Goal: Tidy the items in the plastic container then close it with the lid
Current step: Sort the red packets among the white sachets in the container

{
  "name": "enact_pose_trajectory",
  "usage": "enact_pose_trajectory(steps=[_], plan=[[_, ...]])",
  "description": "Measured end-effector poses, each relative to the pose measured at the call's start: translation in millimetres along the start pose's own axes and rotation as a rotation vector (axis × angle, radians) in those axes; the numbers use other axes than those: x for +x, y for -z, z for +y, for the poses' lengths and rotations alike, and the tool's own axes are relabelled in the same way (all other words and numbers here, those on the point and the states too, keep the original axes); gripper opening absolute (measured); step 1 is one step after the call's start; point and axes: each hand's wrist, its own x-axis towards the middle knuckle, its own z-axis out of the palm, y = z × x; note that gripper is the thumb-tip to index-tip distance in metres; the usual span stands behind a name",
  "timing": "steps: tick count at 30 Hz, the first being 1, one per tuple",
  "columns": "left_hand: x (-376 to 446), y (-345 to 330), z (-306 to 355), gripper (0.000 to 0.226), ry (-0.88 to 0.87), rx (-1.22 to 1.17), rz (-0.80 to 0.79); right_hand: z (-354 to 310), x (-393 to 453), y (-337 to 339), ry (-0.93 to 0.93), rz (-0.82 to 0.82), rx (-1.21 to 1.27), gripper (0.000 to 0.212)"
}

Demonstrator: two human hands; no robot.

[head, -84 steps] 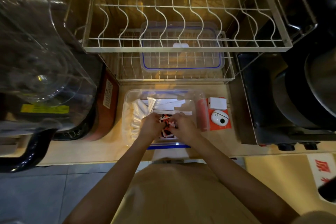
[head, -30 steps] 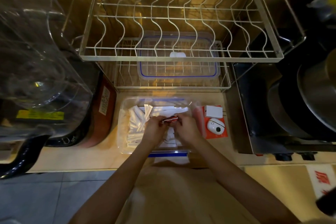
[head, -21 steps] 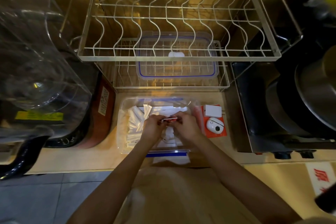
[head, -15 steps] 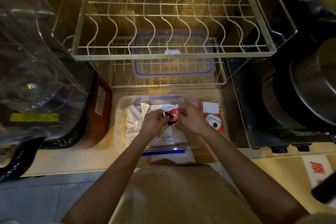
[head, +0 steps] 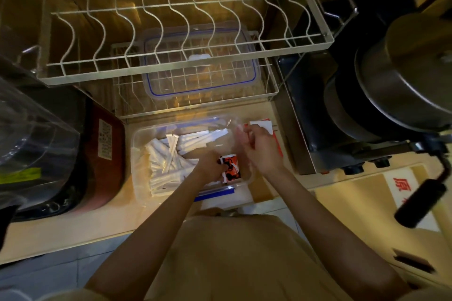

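The clear plastic container [head: 139, 144] with blue clips sits on the counter edge in front of me. White wrapped sticks [head: 161, 164] lie piled in its left half. A small stack of red, white and black packets [head: 230, 169] stands in its front right corner. My left hand [head: 209, 166] holds the stack by its left side. My right hand [head: 261, 151] hovers over the container's right rim with fingers loosely curled and nothing visible in them. The clear lid [head: 200, 73] with a blue seal lies on the lower wire rack behind the container.
A two-tier wire dish rack [head: 186, 66] stands over the back of the counter. A red card with a white label [head: 266, 126] lies right of the container. A large clear jug [head: 31, 139] and a dark red appliance [head: 105, 166] stand left; a stove with a pot [head: 403, 76] stands right.
Both hands held the packet stack up over the container. Now the stack is down in the front right corner under my left hand, and my right hand has let go and moved right.
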Motion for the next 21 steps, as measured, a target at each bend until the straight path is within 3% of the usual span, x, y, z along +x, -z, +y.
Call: enact_pose_trajectory(steps=[5, 10, 16, 21], plan=[[5, -8, 1, 0.008, -0.082, 0.079, 0.116, 1, 0, -4, -0.003, 0.000, 0.057, 0.027], [9, -19, -1, 0.021, -0.040, 0.176, 0.198, 0, -1, -2, -0.013, -0.033, 0.068, 0.023], [4, -16, 1, 0.036, -0.010, 0.132, 0.161, 2, 1, -3, -0.001, -0.025, 0.064, 0.019], [-9, 7, 17, 0.026, -0.063, 0.145, 0.043, 0, 2, 0, -0.022, -0.070, 0.050, 0.017]])
